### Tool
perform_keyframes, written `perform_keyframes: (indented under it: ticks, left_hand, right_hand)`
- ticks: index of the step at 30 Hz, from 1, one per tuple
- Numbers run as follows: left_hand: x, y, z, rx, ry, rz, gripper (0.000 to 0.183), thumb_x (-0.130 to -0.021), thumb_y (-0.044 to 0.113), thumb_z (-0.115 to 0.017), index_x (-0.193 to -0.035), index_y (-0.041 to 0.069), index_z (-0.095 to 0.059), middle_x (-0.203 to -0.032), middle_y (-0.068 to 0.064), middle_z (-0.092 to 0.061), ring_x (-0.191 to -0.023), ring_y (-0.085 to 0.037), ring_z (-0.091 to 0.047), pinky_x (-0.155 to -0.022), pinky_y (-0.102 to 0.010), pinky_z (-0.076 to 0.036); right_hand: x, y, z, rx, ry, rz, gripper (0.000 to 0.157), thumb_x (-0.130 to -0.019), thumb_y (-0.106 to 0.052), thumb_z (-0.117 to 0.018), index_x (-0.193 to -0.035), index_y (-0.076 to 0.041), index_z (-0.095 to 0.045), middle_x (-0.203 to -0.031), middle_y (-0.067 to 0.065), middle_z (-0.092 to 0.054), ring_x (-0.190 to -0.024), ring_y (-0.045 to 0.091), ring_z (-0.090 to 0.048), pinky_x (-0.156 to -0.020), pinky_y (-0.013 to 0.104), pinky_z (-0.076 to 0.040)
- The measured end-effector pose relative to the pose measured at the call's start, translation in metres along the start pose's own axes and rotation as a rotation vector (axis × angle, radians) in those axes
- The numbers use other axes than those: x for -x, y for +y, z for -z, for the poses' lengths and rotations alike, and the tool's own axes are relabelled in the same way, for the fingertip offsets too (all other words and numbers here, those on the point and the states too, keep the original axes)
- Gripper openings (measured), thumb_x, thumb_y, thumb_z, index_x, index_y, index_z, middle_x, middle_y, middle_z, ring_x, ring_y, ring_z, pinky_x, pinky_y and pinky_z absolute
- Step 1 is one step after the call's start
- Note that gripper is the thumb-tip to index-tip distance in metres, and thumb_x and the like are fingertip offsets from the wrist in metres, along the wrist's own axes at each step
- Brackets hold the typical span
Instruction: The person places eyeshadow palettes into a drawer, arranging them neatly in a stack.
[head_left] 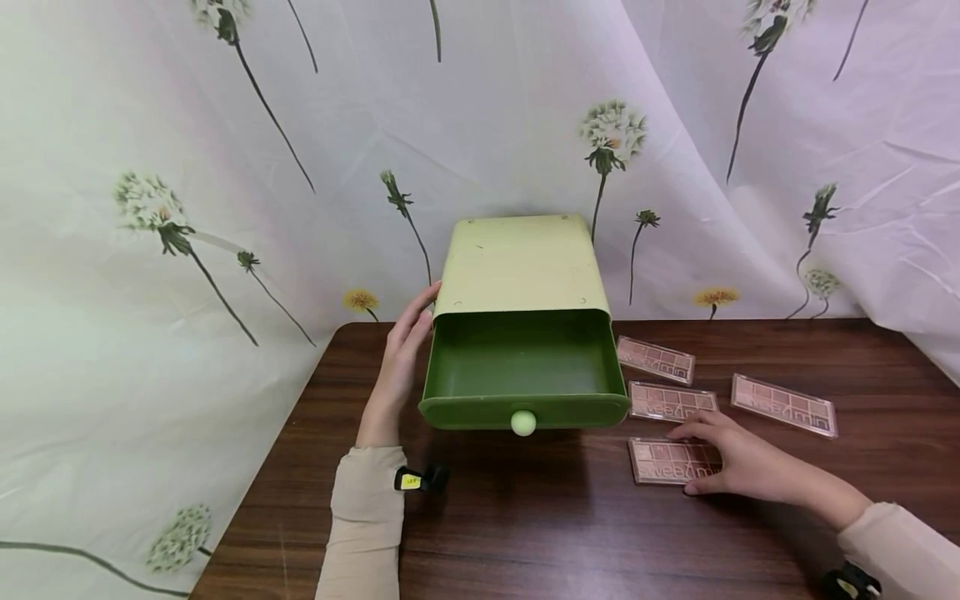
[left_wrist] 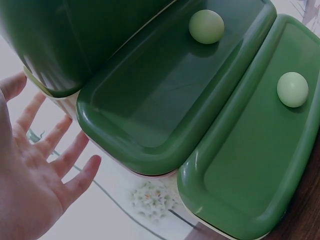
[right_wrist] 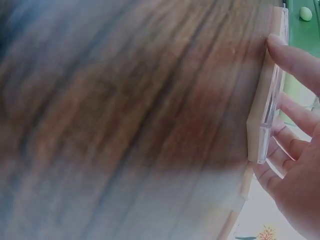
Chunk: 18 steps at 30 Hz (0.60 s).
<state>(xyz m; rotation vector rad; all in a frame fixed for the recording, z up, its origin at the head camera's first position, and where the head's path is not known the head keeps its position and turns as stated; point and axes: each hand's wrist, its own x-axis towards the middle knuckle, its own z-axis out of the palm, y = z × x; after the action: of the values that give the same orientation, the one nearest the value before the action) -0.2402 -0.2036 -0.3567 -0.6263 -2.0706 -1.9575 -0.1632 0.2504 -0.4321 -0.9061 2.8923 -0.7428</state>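
Note:
A small cabinet (head_left: 522, 265) with a cream shell has its green top drawer (head_left: 465, 412) pulled out, nothing lying inside. My left hand (head_left: 396, 362) rests against the cabinet's left side with straight, spread fingers. Two closed lower drawers with round pale knobs (left_wrist: 206, 26) show in the left wrist view. At the right, my right hand (head_left: 750, 458) spans the nearest eyeshadow palette (head_left: 656, 467), thumb on its near edge and fingertips on the far edge. That palette (right_wrist: 258, 127) appears edge-on in the right wrist view, between thumb and fingers.
Three more palettes lie on the dark wooden table (head_left: 517, 542): one at the back (head_left: 656, 360), another beside the drawer (head_left: 667, 402), and a third farther right (head_left: 783, 404). A dandelion-print cloth (head_left: 510, 125) hangs right behind the table.

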Motion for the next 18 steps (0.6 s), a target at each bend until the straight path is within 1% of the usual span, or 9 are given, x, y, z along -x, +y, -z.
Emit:
perform_keyframes:
  ticks: [3, 7, 9, 12, 14, 16, 18]
  left_hand:
    - [0.001, 0.000, 0.000, -0.002, 0.000, 0.000, 0.046, -0.108, 0.025, -0.040, -0.152, 0.013, -0.041, -0.155, 0.000, -0.037, -0.142, -0.015, -0.030, -0.110, -0.048, -0.027]
    - [0.001, 0.000, -0.001, -0.004, 0.001, -0.001, 0.046, -0.108, 0.026, -0.040, -0.152, 0.014, -0.042, -0.153, 0.001, -0.038, -0.141, -0.013, -0.031, -0.109, -0.048, -0.028]
    - [0.001, 0.000, -0.001, -0.004, 0.000, -0.003, 0.046, -0.108, 0.026, -0.040, -0.152, 0.015, -0.042, -0.153, 0.001, -0.039, -0.141, -0.013, -0.032, -0.108, -0.047, -0.028]
    - [0.001, 0.001, -0.001, -0.002, 0.000, -0.006, 0.046, -0.107, 0.026, -0.040, -0.152, 0.014, -0.041, -0.153, 0.001, -0.039, -0.141, -0.013, -0.032, -0.108, -0.048, -0.028]
    - [0.001, 0.001, 0.000, -0.003, -0.001, -0.009, 0.046, -0.108, 0.025, -0.040, -0.152, 0.014, -0.041, -0.154, 0.000, -0.038, -0.141, -0.014, -0.032, -0.109, -0.048, -0.028]
    - [0.001, 0.001, 0.000, -0.002, -0.001, -0.011, 0.046, -0.107, 0.025, -0.040, -0.152, 0.014, -0.041, -0.154, 0.000, -0.038, -0.141, -0.014, -0.031, -0.109, -0.048, -0.028]
    - [0.001, 0.001, 0.000, -0.004, -0.001, -0.014, 0.046, -0.107, 0.026, -0.040, -0.152, 0.014, -0.041, -0.154, 0.000, -0.038, -0.142, -0.014, -0.031, -0.109, -0.049, -0.028]
  right_hand:
    - [0.000, -0.001, 0.001, -0.005, 0.000, -0.006, 0.064, -0.070, -0.043, -0.089, -0.122, -0.013, -0.066, -0.124, 0.013, -0.057, -0.117, 0.038, -0.053, -0.092, 0.058, -0.044]
    - [0.002, -0.002, 0.003, -0.005, 0.032, -0.004, 0.065, -0.069, -0.041, -0.089, -0.122, -0.011, -0.066, -0.124, 0.013, -0.059, -0.117, 0.040, -0.054, -0.093, 0.059, -0.043]
    - [0.004, -0.004, 0.007, -0.016, 0.044, -0.005, 0.065, -0.069, -0.040, -0.090, -0.122, -0.010, -0.065, -0.125, 0.014, -0.060, -0.120, 0.045, -0.052, -0.095, 0.060, -0.041]
    - [0.004, -0.007, 0.013, -0.011, 0.051, 0.006, 0.066, -0.071, -0.040, -0.089, -0.124, -0.009, -0.065, -0.124, 0.011, -0.062, -0.118, 0.040, -0.055, -0.094, 0.055, -0.044]
    - [0.005, -0.011, 0.019, -0.013, 0.051, 0.012, 0.066, -0.072, -0.039, -0.088, -0.125, -0.008, -0.065, -0.124, 0.009, -0.063, -0.116, 0.033, -0.057, -0.093, 0.049, -0.047]
    - [0.006, -0.014, 0.025, 0.006, 0.069, 0.034, 0.065, -0.072, -0.038, -0.088, -0.125, -0.008, -0.065, -0.122, 0.004, -0.065, -0.109, 0.023, -0.060, -0.089, 0.041, -0.050]
    - [0.006, -0.019, 0.031, 0.022, 0.090, 0.059, 0.065, -0.073, -0.037, -0.088, -0.126, -0.007, -0.065, -0.121, 0.003, -0.066, -0.109, 0.019, -0.060, -0.088, 0.035, -0.050]
